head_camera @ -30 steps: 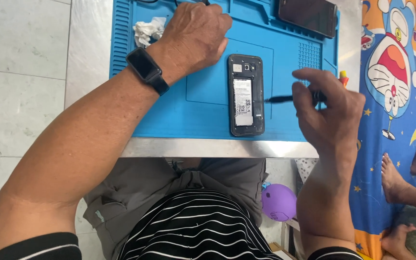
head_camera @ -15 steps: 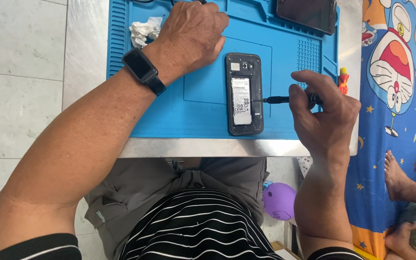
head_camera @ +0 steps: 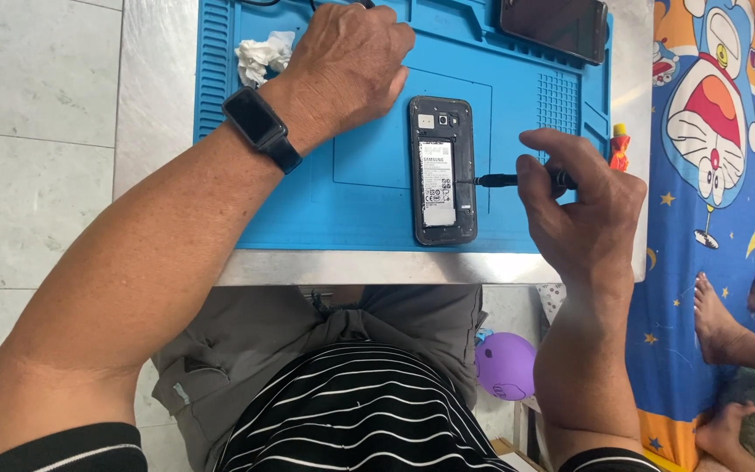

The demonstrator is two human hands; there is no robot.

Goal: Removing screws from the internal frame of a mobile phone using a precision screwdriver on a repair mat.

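Two phones here: one opened phone lying between the hands, one dark phone sitting beyond the right hand. That hand is pinching one black screwdriver, tip touching the opened phone's right edge. The left hand is resting loosely curled and empty on the blue mat, beside one crumpled tissue; bare mat is lying below it.

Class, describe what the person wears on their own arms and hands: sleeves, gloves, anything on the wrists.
Both hands are bare, no gloves or rings visible. The left hand has a black watch with a rectangular face and black strap on its wrist. The right hand has nothing on its wrist. Both forearms are uncovered; short black sleeves with thin white stripes show only at the upper arms.
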